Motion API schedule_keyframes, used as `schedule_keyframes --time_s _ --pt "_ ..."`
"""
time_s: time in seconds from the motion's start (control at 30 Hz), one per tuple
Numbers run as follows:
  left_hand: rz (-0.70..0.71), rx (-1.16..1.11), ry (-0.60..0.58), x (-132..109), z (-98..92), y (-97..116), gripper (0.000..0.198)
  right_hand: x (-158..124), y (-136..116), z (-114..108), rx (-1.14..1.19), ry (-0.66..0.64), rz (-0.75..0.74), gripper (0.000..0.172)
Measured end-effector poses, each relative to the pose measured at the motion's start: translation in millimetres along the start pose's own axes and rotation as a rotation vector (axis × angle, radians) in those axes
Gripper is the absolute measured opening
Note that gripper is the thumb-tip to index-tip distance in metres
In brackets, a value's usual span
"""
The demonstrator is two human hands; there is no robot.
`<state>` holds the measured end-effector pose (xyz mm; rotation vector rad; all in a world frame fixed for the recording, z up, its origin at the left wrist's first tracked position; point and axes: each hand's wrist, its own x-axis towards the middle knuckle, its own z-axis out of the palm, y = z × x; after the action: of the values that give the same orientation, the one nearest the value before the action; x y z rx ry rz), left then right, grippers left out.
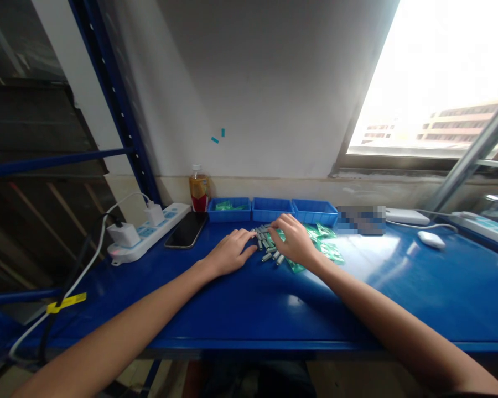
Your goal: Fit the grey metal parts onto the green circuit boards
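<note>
A loose pile of small grey metal cylinders (267, 256) lies on the blue table between my hands. My left hand (231, 253) rests at the pile's left side, fingers stretched forward and thumb apart, fingertips beside the nearest cylinders. Over the pile's right side, my right hand (294, 237) is bent down, with thumb and finger tips close together. Whatever they pinch is too small to make out. Green plastic packets (331, 252) lie under and to the right of my right hand, which partly covers them.
Three blue bins (272, 210) line the wall; the left one holds green packets. A drink bottle (199, 190), a phone (186, 230) and a power strip (149, 232) with plugs stand left. Rightward are a white case (431, 240), a white cable and another power strip (487, 231).
</note>
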<state>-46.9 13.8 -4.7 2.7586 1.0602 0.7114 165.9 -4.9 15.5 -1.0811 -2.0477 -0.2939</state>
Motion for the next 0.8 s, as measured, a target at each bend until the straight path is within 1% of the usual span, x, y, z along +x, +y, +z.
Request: schedule_keyframes --time_s 0.1,0.17,0.27,0.37,0.47,0.57,0.7,0.73,0.8 --pt "-0.061 0.032 -0.076 -2 5.2 -6 0.048 12 29 1 -0.048 0.092 0.137 0.018" --pt "-0.085 0.044 -0.113 -2 6.5 -8 0.049 22 52 4 -0.061 0.117 0.246 0.018" --pt "-0.080 0.078 -0.109 -3 4.8 -8 0.045 34 79 12 -0.142 0.070 0.390 0.020" --pt "-0.076 0.123 -0.061 -3 0.9 -5 0.037 39 93 19 -0.241 -0.037 0.451 0.023" --pt "-0.122 0.165 0.021 -3 -2.0 -5 0.028 34 90 19 -0.296 -0.100 0.435 0.025" --pt "-0.188 0.199 0.088 -1 -2.3 -6 0.027 21 76 13 -0.284 -0.097 0.339 0.026" --pt "-0.237 0.208 0.066 2 1.1 -8 0.022 3 46 3 -0.154 -0.045 0.156 0.022" --pt "-0.241 0.204 0.062 2 2.3 -8 0.022 0 37 3 -0.123 -0.028 0.128 0.022" --pt "-0.233 0.184 0.067 3 4.6 -8 0.022 -5 19 4 -0.075 -0.019 0.094 0.028"
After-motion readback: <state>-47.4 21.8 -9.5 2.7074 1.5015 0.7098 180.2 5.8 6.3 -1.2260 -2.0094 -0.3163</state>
